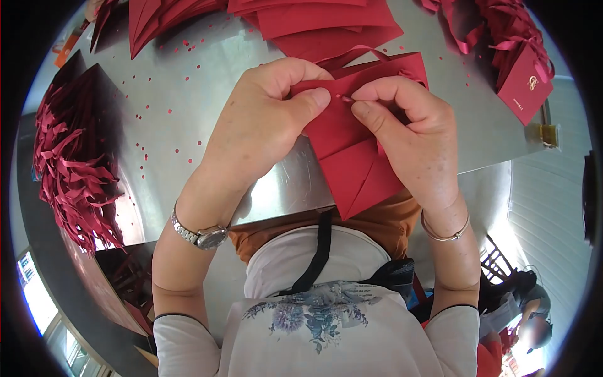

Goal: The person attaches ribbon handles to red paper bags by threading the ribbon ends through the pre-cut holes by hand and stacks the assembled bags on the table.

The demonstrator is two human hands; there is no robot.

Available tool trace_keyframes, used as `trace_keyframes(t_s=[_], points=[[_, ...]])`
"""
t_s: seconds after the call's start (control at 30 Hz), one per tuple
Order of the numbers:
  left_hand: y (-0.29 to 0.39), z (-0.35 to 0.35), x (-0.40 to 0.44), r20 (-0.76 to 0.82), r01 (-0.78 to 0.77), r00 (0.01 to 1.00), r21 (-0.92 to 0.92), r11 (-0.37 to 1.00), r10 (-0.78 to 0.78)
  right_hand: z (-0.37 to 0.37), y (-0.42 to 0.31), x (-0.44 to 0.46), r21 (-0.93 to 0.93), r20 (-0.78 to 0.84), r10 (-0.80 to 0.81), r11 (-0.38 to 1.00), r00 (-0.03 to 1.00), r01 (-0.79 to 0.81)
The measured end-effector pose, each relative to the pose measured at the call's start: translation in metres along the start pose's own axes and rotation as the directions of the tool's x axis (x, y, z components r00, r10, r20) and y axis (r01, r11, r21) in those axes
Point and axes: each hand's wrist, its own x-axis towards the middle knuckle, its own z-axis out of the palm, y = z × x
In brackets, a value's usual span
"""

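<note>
A dark red paper gift bag (pixel 358 160) lies tilted at the table's near edge, its lower end jutting out over the edge. My left hand (pixel 276 103) is closed on the bag's upper edge, thumb on the outer face and fingers hidden behind or inside it. My right hand (pixel 411 122) pinches a short end of red ribbon (pixel 345 98) between thumb and forefinger, where it comes out of the bag's face. A loop of ribbon (pixel 352 55) rises behind the bag's top edge.
Flat red bags (pixel 326 22) are stacked at the back of the metal table (pixel 207 138). Bundles of red ribbons (pixel 75 169) lie at the left. Ribboned bags (pixel 527 81) hang over the right edge. Small red paper dots are scattered about. Another person (pixel 534 311) sits at lower right.
</note>
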Motion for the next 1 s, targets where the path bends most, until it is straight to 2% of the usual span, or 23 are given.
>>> trace_keyframes(t_s=[0.17, 0.3, 0.4, 0.47, 0.5, 0.53, 0.57, 0.63, 0.67, 0.7, 0.77, 0.83, 0.87, 0.9, 0.93, 1.0], points=[[0.001, 0.001, -0.002, -0.016, 0.005, 1.000, -0.028, 1.000, -0.005, 0.006, 0.002, 0.002, 0.010, -0.031, -0.029, 1.000, 0.999, 0.029], [0.001, 0.000, -0.003, -0.025, -0.044, 0.999, -0.006, 0.999, 0.044, 0.007, -0.001, 0.003, 0.032, -0.051, 0.053, 0.998, 0.997, -0.051], [0.006, -0.002, -0.006, 0.015, -0.011, 1.000, 0.095, 0.995, 0.010, 0.009, -0.007, 0.003, -0.010, -0.046, 0.084, 0.996, 0.995, -0.084], [0.007, 0.000, -0.008, 0.021, -0.101, 0.995, 0.196, 0.975, 0.099, 0.011, -0.008, 0.004, -0.061, -0.048, 0.089, 0.994, 0.995, -0.092], [0.005, 0.002, -0.008, 0.018, -0.102, 0.995, 0.194, 0.976, 0.100, 0.012, -0.006, 0.007, -0.253, -0.049, -0.116, 0.962, 0.992, 0.100], [0.000, 0.007, -0.008, -0.037, -0.193, 0.978, 0.216, 0.957, 0.206, 0.013, -0.006, 0.008, -0.433, -0.012, -0.312, 0.858, 0.950, 0.276], [-0.002, 0.010, -0.007, -0.091, -0.286, 0.945, 0.244, 0.926, 0.316, 0.014, -0.008, 0.009, -0.434, -0.010, -0.316, 0.856, 0.949, 0.281], [0.004, 0.015, -0.011, -0.089, -0.265, 0.952, 0.243, 0.933, 0.293, 0.019, -0.019, 0.010, -0.682, 0.094, -0.413, 0.637, 0.906, 0.361], [0.006, 0.016, -0.012, -0.088, -0.243, 0.959, 0.245, 0.939, 0.271, 0.020, -0.029, 0.010, -0.734, 0.111, -0.304, 0.616, 0.946, 0.284], [0.004, 0.015, -0.012, -0.088, -0.247, 0.958, 0.241, 0.939, 0.274, 0.021, -0.029, 0.011, -0.738, 0.113, -0.306, 0.611, 0.945, 0.286], [0.000, 0.011, -0.010, -0.099, -0.363, 0.904, 0.338, 0.868, 0.416, 0.021, -0.027, 0.015, -0.674, 0.076, -0.255, 0.699, 0.964, 0.238], [0.001, 0.008, -0.011, -0.060, -0.400, 0.898, 0.302, 0.865, 0.436, 0.018, -0.028, 0.016, -0.520, -0.008, -0.209, 0.836, 0.978, 0.174], [0.006, 0.006, -0.012, -0.020, -0.433, 0.890, 0.268, 0.860, 0.455, 0.015, -0.028, 0.014, -0.493, 0.030, -0.188, 0.852, 0.982, 0.178], [0.017, -0.001, -0.018, 0.109, -0.271, 0.962, 0.310, 0.911, 0.249, 0.013, -0.021, 0.014, -0.475, 0.070, -0.260, 0.840, 0.963, 0.261], [0.018, -0.006, -0.016, 0.111, -0.285, 0.958, 0.313, 0.906, 0.263, 0.012, -0.013, 0.012, -0.456, 0.106, -0.327, 0.823, 0.939, 0.338], [0.013, -0.009, -0.009, 0.152, -0.377, 0.923, 0.174, 0.910, 0.354, 0.010, -0.011, 0.007, -0.435, 0.065, -0.332, 0.839, 0.941, 0.326]])
